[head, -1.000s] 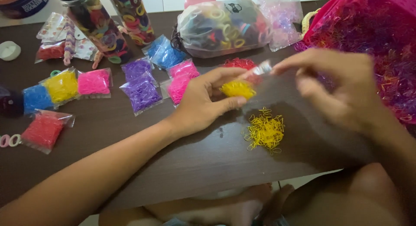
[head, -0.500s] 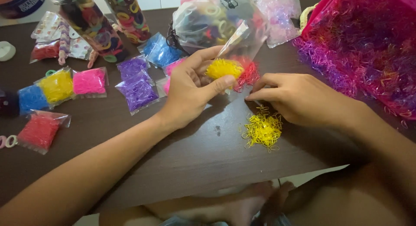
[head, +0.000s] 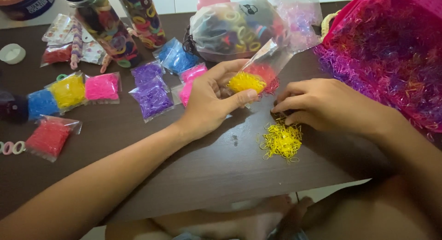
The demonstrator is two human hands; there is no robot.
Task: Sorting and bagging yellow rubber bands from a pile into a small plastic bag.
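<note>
Yellow rubber bands fill the bottom of a small clear bag pinched in the grip of the left hand, thumb in front and fingers behind, with the bag's open mouth tilted up and to the right. Just behind it on the desk lies a packet of red bands. The right hand rests palm down beside the bag, its fingertips curled together at the top edge of a loose pile of yellow bands; whether they have pinched any bands cannot be told. Left of the left hand lie sealed packets: purple, pink, yellow, blue and red. At the far edge sit two clear jars of coloured hair ties and a large bag of hair ties. A pink basket of mixed bands stands at the right.
</note>
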